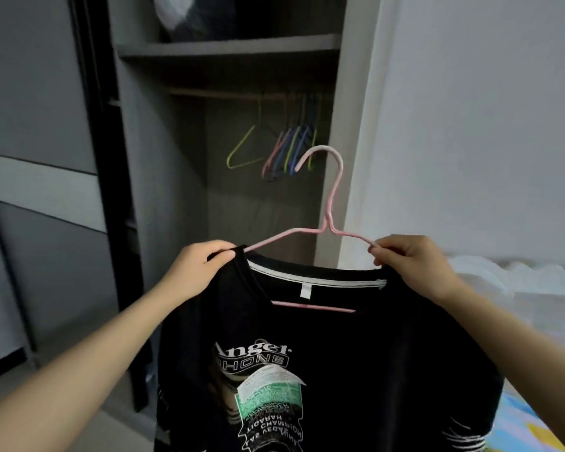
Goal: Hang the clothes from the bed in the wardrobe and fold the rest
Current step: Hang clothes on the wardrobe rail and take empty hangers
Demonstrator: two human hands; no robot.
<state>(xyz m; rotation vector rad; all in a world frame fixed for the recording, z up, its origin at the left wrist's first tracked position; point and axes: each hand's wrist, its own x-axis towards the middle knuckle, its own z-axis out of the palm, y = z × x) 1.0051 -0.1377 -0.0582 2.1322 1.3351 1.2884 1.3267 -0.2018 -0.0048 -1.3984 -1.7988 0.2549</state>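
Head view: a person holds a black T-shirt (340, 353) on a pink hanger (331, 203) in front of an open wardrobe (163, 177).
Left hand (198, 267): thumb and fingers (222, 254) are curled and pinch the shirt's shoulder fabric where the hanger's arm goes under the collar.
Right hand (411, 259): fingers (382, 252) are curled and pinch the outer end of the hanger's other arm, at the shirt's other shoulder.
Black T-shirt: hangs between the two hands, printed front toward the camera, with white lettering and a green-and-white graphic. The hanger's lower bar shows through the neck opening.
Pink hanger: upright, with its hook in the air in front of the wardrobe opening, not on the rail.
Wardrobe, hanging space: a rail (216, 93) carries a bunch of bare hangers (287, 148) in pink, blue and yellow-green. One yellow-green hanger (242, 151) hangs a little apart, to their left. No clothes hang on any of them.
Wardrobe, shelf (229, 48): above the rail, it holds a dark and pale bundle (190, 14), too cut off by the frame to tell what it is.
Bed (519, 282): to the right, behind the right forearm, with pale bedding and a brightly coloured patch (522, 422) lower down.
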